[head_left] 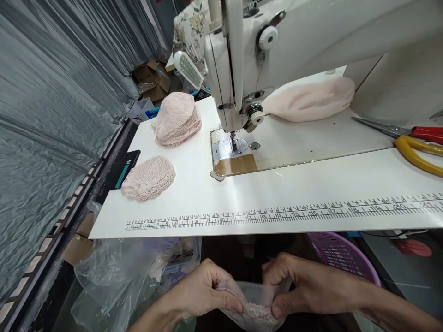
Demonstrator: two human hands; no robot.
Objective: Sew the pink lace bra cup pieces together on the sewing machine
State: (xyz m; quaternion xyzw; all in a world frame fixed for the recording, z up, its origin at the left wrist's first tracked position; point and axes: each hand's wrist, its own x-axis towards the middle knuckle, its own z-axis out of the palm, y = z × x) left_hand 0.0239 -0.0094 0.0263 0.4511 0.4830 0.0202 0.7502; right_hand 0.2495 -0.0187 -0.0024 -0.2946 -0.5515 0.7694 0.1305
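Note:
Below the table's front edge, my left hand and my right hand pinch a sheer pale fabric piece between thumbs and fingers. A gathered, lacy stitched edge runs between the two thumbs. On the white table, a stack of pale pink lace pieces lies left of the sewing machine. Nearer the front is a smaller lace piece or pile. A smooth pale pink fabric bundle rests under the machine's arm.
Scissors with red and yellow handles lie at the table's right. A printed ruler runs along the front edge. Under the table are a purple basket and clear plastic bags. A grey curtain hangs at the left.

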